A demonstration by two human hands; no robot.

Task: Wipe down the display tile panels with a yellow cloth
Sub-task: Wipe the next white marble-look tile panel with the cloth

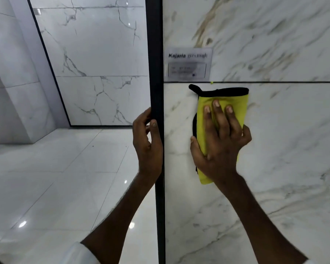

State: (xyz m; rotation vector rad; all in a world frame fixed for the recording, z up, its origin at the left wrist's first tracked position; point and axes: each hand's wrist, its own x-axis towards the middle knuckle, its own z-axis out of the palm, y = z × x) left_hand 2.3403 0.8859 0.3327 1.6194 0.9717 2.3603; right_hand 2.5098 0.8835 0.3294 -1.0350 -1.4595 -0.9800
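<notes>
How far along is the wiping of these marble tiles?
Done: nothing shows which parts are wiped. In hand: the right hand presses the cloth on the lower tile, near its top; the left hand grips the frame. To do: likely the rest of this tile and the upper tile.

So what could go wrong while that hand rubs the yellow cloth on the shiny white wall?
1. The right hand presses the yellow cloth with black trim flat, just below the grey label plate. An upward stroke might catch the plate and loosen it.
2. The left hand grips the black frame edge. If the white marble panel can swing, which I cannot tell, hard rubbing could shift it and pinch those fingers.
</notes>
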